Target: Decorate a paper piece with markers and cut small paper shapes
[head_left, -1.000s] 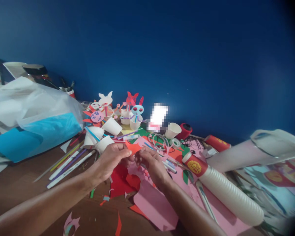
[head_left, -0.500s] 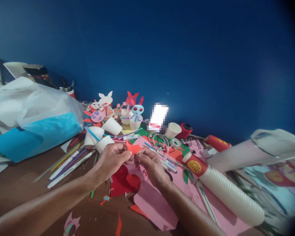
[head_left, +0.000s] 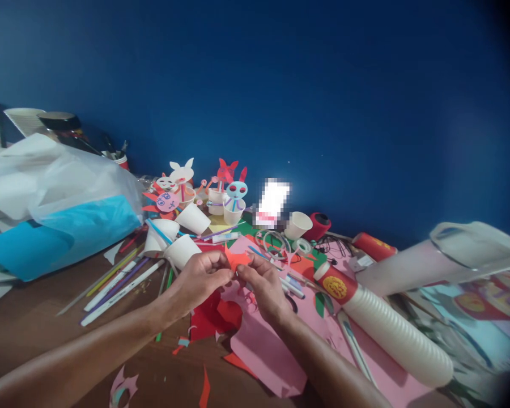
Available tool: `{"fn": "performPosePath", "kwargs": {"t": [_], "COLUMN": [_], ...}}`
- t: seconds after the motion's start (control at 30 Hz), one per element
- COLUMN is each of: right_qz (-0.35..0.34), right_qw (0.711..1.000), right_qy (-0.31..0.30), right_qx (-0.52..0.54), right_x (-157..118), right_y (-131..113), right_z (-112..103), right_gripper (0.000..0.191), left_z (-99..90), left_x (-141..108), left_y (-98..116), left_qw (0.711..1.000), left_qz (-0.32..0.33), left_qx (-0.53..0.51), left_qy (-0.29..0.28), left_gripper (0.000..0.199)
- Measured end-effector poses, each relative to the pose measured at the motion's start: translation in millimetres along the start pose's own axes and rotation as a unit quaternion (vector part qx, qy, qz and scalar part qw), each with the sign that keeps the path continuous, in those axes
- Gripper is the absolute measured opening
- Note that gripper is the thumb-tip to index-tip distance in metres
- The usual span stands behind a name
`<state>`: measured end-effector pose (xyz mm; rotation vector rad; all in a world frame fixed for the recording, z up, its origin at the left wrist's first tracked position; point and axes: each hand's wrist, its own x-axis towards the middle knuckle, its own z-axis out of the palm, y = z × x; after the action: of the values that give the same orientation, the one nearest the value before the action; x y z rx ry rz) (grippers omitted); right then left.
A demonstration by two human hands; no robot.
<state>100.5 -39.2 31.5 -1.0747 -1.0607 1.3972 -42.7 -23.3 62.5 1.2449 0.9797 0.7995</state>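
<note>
Between my two hands is a small orange paper cutout (head_left: 237, 258) with pointed corners, held up above the table. My left hand (head_left: 206, 275) pinches its left side between thumb and fingers. On the other side, my right hand (head_left: 261, 283) grips its lower right edge, the thumb resting on the front. Under the hands lie a red paper sheet (head_left: 204, 323) and a pink paper sheet (head_left: 267, 357). A white paper cup (head_left: 182, 250) lies tipped just beyond my left hand. Fingertips behind the cutout are hidden.
Paper animal figures in cups, such as a light-blue one (head_left: 237, 191), stand at the back. Felt-tip pens (head_left: 119, 292) and a plastic bag (head_left: 59, 175) are at left. A long stack of cups (head_left: 403, 334) lies right. A blurred bright screen (head_left: 272, 203) leans against the blue wall (head_left: 323, 102).
The orange cutout has shifted slightly right and turned in my fingers. My left hand has moved a little right, and my right thumb now lies over the cutout's lower edge.
</note>
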Motion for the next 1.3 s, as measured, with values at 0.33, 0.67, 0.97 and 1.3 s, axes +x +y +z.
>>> {"fn": "performPosePath", "kwargs": {"t": [0.33,0.67,0.97,1.3], "right_qz": [-0.022,-0.035,0.019,-0.031], "right_qw": [1.0,0.82,0.659,0.762], "right_qy": [0.005,-0.078,-0.118,-0.115], "right_qx": [-0.02,-0.567,-0.742,-0.637], "right_x": [-0.5,-16.9,-36.6,-41.8], "right_y": [3.9,-31.2,-28.4,-46.2], "right_z": [4.9,-51.4,-81.7,-95.1], "right_gripper": [0.015,0.015,0.036,0.016], "left_z": [4.3,-1.4,13.3,19.2], "left_x": [1.8,8.4,39.3,51.2], "left_y": [-10.1,-4.5,15.2,25.7], "left_qw": [0.993,0.984,0.977,0.964], "left_qz": [-0.033,-0.031,0.02,0.068], "left_qx": [-0.096,-0.14,-0.203,-0.239], "left_qy": [0.053,0.106,0.068,0.092], "left_gripper": [0.012,0.012,0.011,0.013]}}
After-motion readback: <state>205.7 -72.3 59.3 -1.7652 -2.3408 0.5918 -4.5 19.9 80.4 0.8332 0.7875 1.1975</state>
